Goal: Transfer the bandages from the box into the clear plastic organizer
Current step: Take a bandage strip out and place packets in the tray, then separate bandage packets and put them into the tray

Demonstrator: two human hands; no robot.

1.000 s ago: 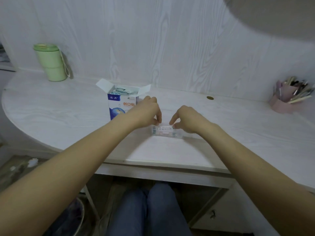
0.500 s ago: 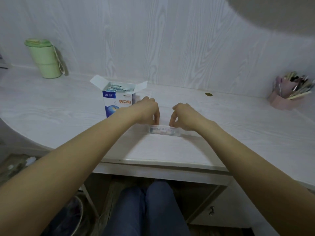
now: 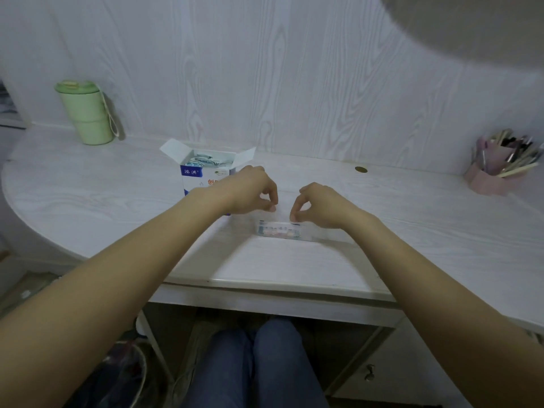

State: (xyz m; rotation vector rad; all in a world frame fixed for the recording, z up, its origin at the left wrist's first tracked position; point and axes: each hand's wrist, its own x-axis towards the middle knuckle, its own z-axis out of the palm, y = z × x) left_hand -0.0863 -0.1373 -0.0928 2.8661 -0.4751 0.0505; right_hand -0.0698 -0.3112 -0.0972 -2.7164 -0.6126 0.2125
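Both my hands worked at the small clear plastic organizer (image 3: 283,231).
The left hand (image 3: 250,191) hovered with curled fingers, grip apparently empty; the right hand (image 3: 319,205) pinched the organizer's far edge, probably steadying it.

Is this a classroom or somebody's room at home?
Probably a desk at home. There's a white wood-grain desk against a matching wall, a green cup with a lid, a pink holder stuffed with pens and brushes, and a drawer knob underneath.

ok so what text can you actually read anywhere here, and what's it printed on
"创口": red characters on the front of the bandage box, cut off by the left hand.
White characters on the box's blue strip: too blurred to read.
Print inside the clear organizer: too small to read.
Nothing else carries text.
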